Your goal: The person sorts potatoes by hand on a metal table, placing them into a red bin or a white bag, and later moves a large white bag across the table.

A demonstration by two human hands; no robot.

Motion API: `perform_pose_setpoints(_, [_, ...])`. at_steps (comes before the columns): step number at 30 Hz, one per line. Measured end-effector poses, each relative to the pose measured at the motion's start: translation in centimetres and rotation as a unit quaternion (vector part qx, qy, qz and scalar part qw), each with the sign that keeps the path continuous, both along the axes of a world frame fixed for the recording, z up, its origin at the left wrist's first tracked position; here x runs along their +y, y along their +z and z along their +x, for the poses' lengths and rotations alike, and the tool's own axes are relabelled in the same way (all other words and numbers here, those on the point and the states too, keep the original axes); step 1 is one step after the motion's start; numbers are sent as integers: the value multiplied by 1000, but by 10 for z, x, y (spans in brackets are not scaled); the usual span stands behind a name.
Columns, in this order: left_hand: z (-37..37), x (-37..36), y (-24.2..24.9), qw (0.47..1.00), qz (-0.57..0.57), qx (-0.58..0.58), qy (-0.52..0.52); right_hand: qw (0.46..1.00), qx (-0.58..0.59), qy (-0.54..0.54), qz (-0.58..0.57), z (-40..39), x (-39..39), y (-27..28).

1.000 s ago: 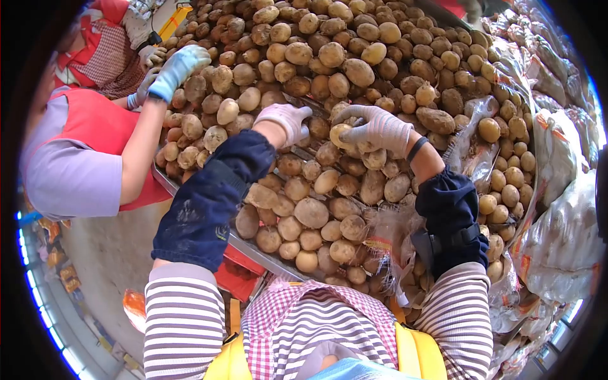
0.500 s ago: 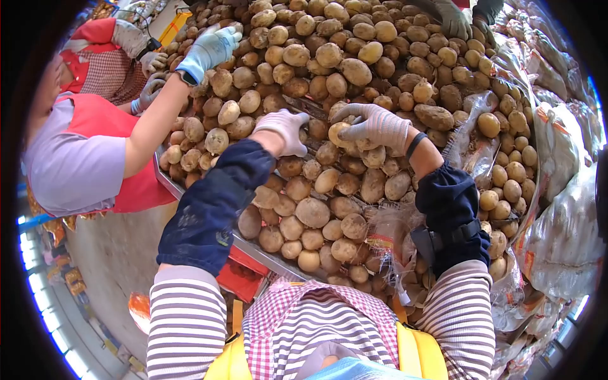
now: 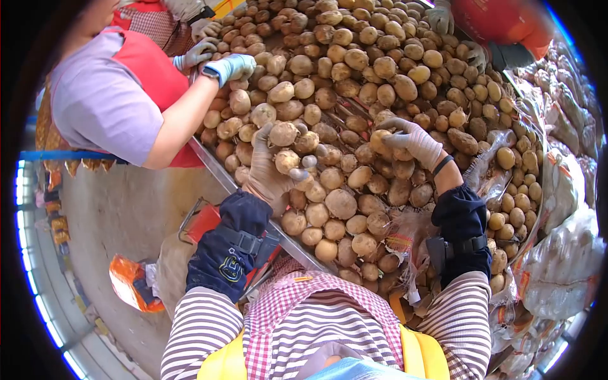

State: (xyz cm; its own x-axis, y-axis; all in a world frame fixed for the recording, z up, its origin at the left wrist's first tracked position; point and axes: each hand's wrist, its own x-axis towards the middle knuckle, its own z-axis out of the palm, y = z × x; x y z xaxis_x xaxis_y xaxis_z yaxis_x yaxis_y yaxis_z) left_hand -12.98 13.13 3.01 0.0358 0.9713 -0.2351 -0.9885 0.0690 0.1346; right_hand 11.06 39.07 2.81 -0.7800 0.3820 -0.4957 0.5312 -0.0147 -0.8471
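Observation:
A large heap of round brown potatoes [image 3: 341,204] fills a metal-edged table. My left hand [image 3: 269,171], in a pale glove, is turned palm up near the table's left edge, its fingers curled round potatoes [image 3: 287,161]. Another potato [image 3: 283,133] rests by its fingertips. To the right, my right hand [image 3: 415,140], also gloved, has thumb and fingers closed on a potato [image 3: 380,143] above the heap. Dark slats show between the potatoes, beyond and between my two hands.
At left, a co-worker's gloved hand [image 3: 233,66] touches the heap. More co-workers' gloved hands [image 3: 441,19] are at the far side. Torn plastic netting [image 3: 405,240] lies on the near potatoes; white sacks [image 3: 560,253] are piled at right. The metal rim [image 3: 294,244] runs before me.
My left hand has turned palm up and now holds potatoes. The view has shifted, and the left co-worker's hand is lower on the heap. A red-clothed co-worker shows more at the far right.

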Motion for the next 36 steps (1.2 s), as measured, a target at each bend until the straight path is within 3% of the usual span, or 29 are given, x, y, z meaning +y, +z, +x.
perform_pose_setpoints(2, [8,-13,-1,996,-74,22,34,996,44,-74,-20,-3,-8,3])
perform_pose_setpoints(3, [9,-20,0,996,-84,11,29,995,34,-75,52,-10,-15,0])
perform_pose_setpoints(4, [13,-27,3,996,-82,11,34,995,35,-71,53,-20,-25,-2])
perform_pose_setpoints(6, [18,-40,10,995,-95,29,28,934,64,32,350,-44,-46,-5])
perform_pose_setpoints(7, [20,-45,8,998,-51,2,24,876,-31,82,473,-58,-61,4])
perform_pose_setpoints(8, [22,-52,6,998,-51,1,34,847,-164,110,494,-75,-77,12])
perform_pose_setpoints(10, [25,-65,11,994,-81,45,52,798,-271,164,512,-96,-88,-1])
perform_pose_setpoints(12, [27,-80,10,995,-71,10,74,774,-293,147,541,-105,-92,-14])
perform_pose_setpoints(20, [33,-117,-4,993,-48,19,110,716,-280,205,605,-107,-86,-20])
perform_pose_setpoints(23, [39,-139,4,984,-66,29,162,833,-224,109,493,-94,-87,0])
perform_pose_setpoints(24, [41,-152,3,983,-63,23,169,830,-225,117,498,-86,-83,-6])
perform_pose_setpoints(26, [45,-181,1,976,-90,47,191,884,-55,45,461,-64,-77,-25])
perform_pose_setpoints(28, [51,-214,-11,971,-132,42,197,878,-81,31,472,-63,-85,-10])
perform_pose_setpoints(30, [62,-242,-24,963,-146,-31,223,812,-158,38,560,-69,-88,3])
perform_pose_setpoints(32, [71,-261,-28,962,-148,-37,226,806,-198,52,555,-81,-88,3])
perform_pose_setpoints(34, [77,-273,-33,956,-166,-42,237,733,-287,152,597,-94,-98,-9])
perform_pose_setpoints(36, [81,-275,-40,946,-104,-95,291,707,-293,160,623,-108,-92,-30])
